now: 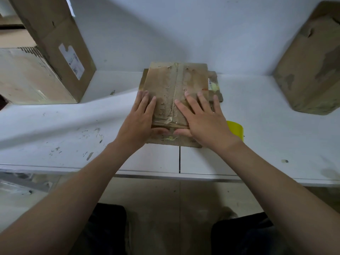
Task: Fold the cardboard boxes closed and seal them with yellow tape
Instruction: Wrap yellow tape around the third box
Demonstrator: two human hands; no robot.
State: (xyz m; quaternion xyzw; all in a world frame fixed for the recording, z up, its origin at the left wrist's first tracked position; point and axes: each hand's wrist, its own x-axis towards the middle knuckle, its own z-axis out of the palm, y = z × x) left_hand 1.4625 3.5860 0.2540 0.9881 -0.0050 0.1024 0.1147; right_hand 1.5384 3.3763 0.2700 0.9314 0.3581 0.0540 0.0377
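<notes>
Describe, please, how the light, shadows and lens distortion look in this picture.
Head view: dim, soft, bluish light, no hard shadows; a faint diagonal shadow crosses the wall beside the large box; the wide lens bows the table edge and leans the box at the right outward; old tape glints at the near end of the flat box under the left hand and right hand.

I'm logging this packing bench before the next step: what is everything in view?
small cardboard box: one, brown, table centre, under both hands
flattened cardboard: at least one piece, brown, beneath the small cardboard box
tape roll: one, yellow, right of that box, partly hidden by the right wrist
large cardboard box: one, brown with a white label, back left
worn cardboard box: one, brown, far right
table: one, white, scuffed
left hand: one, flat on the small box's left half
right hand: one, flat on its right half
</notes>
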